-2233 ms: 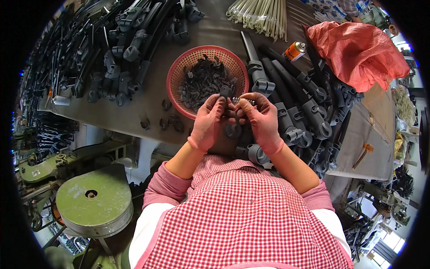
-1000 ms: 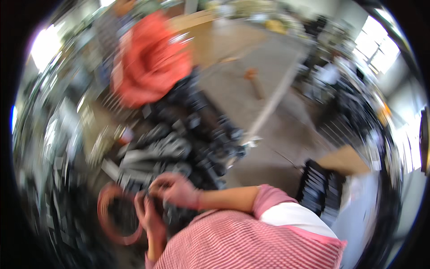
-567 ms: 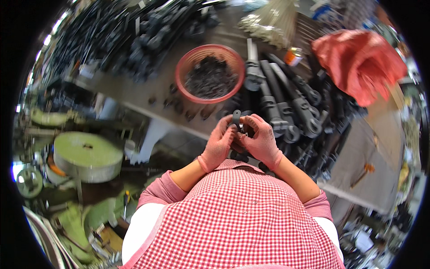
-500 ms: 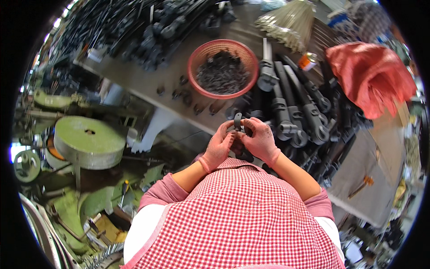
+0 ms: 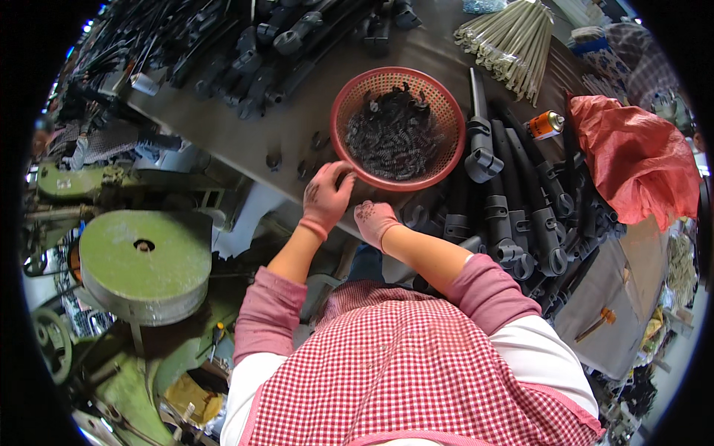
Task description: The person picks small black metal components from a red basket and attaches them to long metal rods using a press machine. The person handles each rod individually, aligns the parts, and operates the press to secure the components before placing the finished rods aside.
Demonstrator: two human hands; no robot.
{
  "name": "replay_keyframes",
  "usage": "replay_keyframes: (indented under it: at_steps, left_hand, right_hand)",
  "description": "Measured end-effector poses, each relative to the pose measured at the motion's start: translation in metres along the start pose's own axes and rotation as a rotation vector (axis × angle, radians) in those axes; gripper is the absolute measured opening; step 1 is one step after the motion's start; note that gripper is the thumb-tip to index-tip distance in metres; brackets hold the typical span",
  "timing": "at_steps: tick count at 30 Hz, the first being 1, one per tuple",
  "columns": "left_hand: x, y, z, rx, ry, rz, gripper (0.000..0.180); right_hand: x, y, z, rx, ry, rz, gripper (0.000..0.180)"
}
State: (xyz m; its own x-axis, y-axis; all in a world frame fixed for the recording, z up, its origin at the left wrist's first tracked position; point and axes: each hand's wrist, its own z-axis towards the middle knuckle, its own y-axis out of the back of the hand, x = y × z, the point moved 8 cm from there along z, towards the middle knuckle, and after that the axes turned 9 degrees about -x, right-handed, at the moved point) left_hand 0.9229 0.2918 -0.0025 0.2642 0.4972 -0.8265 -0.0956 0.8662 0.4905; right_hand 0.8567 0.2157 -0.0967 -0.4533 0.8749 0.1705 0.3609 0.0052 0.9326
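- Sitting on surface [image 5: 223, 140]: red basket [image 5: 398, 185] of small dark parts [image 5: 394, 137].
- Left hand [image 5: 327, 195] by near rim, fingers bent; right hand [image 5: 374, 221] beside it, curled; cannot tell if either holds anything.
- Dark tubes [image 5: 500, 215], basket's right.

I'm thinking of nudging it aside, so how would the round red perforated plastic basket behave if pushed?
The basket is probably fairly stiff, as its outline looks evenly round. The small dark loose parts heaped inside likely add weight and may shift. Its broad shape suggests sliding rather than tipping.
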Motion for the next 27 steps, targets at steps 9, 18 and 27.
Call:
replay_keyframes:
  at_steps: [9,18,27]
  left_hand:
    - [0.05,-0.163,0.12,0.594,-0.72,0.858,0.019]
    - [-0.007,-0.141,0.115,0.567,0.252,-0.355,0.022]
    - [-0.22,-0.102,0.012,0.593,0.476,-1.075,0.015]
  right_hand:
    - [-0.084,0.054,-0.097,-0.247,-0.459,1.26,0.017]
    - [-0.144,0.111,-0.203,-0.656,-0.803,1.771,0.021]
    - [-0.152,0.215,-0.244,-1.314,-0.527,1.513,0.016]
